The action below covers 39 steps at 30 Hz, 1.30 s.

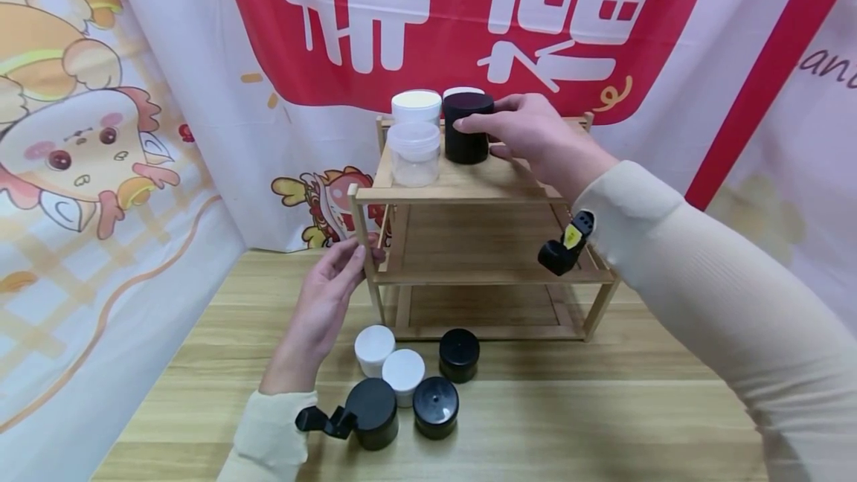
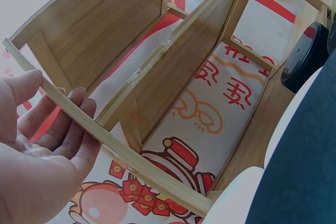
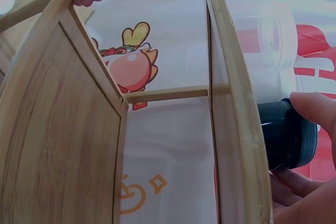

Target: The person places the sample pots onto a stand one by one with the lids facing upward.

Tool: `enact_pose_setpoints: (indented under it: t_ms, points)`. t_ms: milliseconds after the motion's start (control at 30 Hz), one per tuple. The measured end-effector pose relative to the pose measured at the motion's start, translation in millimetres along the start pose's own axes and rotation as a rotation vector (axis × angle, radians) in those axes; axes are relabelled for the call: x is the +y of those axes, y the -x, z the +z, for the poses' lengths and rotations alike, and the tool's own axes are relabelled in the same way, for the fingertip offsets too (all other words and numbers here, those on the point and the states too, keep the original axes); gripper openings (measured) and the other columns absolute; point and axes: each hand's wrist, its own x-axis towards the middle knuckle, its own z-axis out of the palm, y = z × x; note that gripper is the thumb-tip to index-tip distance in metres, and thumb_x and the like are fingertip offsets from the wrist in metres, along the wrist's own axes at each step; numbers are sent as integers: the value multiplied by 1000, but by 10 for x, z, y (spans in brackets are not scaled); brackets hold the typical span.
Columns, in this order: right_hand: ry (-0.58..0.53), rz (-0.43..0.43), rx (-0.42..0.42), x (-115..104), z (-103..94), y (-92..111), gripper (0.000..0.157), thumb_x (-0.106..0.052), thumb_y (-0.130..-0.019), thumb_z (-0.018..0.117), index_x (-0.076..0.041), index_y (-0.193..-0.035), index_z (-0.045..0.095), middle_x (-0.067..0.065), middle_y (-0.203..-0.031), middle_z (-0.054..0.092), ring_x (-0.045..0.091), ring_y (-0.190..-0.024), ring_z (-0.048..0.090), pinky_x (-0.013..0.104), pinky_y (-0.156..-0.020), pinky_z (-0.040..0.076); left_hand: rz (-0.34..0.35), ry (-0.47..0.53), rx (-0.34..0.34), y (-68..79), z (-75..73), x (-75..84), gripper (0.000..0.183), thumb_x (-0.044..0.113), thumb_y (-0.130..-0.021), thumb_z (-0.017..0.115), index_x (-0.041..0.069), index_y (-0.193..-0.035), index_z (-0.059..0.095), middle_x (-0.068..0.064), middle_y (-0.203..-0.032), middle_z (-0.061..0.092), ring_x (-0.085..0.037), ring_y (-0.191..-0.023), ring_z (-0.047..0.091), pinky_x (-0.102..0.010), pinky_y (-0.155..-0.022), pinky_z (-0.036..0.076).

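One black jar (image 1: 467, 132) — right fingers (image 1: 512, 103) gripping — white characters (image 1: 393, 36) behind.

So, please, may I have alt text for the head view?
A person's right hand grips a black jar at the top shelf of a wooden rack, near one clear jar and two white jars; the left hand holds the rack's front post. Two more white jars and three black jars stand on the wood-grain table in front.
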Motion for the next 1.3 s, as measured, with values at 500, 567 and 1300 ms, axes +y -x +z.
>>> enact_pose_setpoints:
  t_ms: [500, 567, 1300]
  points:
    - [-3, 18, 25, -7, 45, -28, 79, -37, -97, 82, -21, -162, 42, 4, -165, 45, 25, -148, 52, 36, -124, 46, 29, 4, -4, -11, -18, -19, 38, 26, -113, 57, 9, -147, 56, 2, -135, 65, -18, -134, 60, -34, -125, 44]
    - [1, 16, 22, -5, 44, -32, 79, -37, -97, 81, -21, -163, 41, 4, -166, 45, 24, -148, 52, 35, -125, 45, 29, 7, -5, -12, -16, -19, 42, 25, -113, 57, 5, -150, 54, 1, -137, 64, -18, -134, 59, -33, -125, 44]
    - [95, 15, 44, 33, 66, -70, 82, -39, -99, 78, -25, -168, 36, 4, -169, 43, 22, -147, 49, 33, -124, 47, 19, 11, -5, -4, -15, -13, 43, 23, -114, 56, 4, -152, 52, -4, -146, 58, -16, -135, 58, -32, -125, 43]
